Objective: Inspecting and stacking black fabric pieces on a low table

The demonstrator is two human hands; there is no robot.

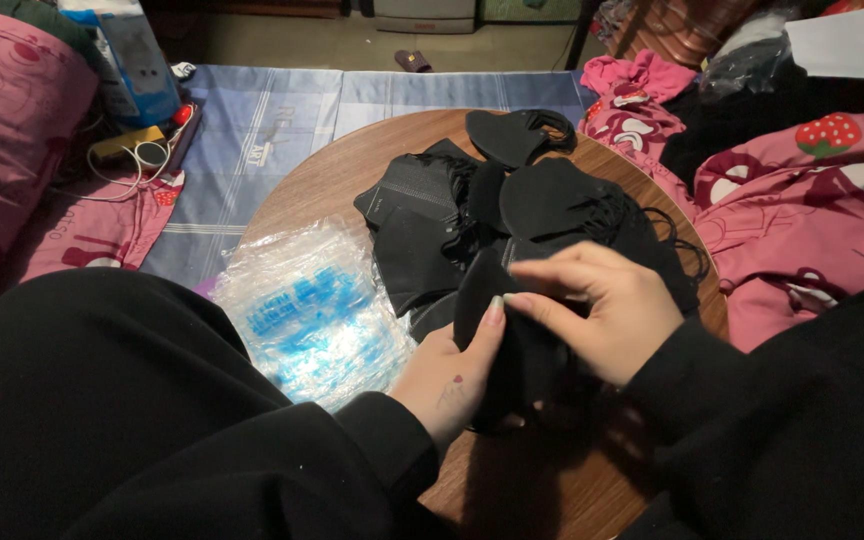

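Black folded face mask (pixel 482 300) between both hands, matte, curved.

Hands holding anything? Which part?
Both hold one black face mask: the left hand grips its left edge, thumb on front; the right hand pinches its upper edge with the fingers.

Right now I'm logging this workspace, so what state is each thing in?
Left hand: fingers closed on a black mask.
Right hand: fingers pinching the same mask.
Black mask: folded, held over the table.
Mask pile: loose heap, ear loops tangled.
Plastic bags: flat stack, lying at the table edge.
Round wooden table: partly covered.
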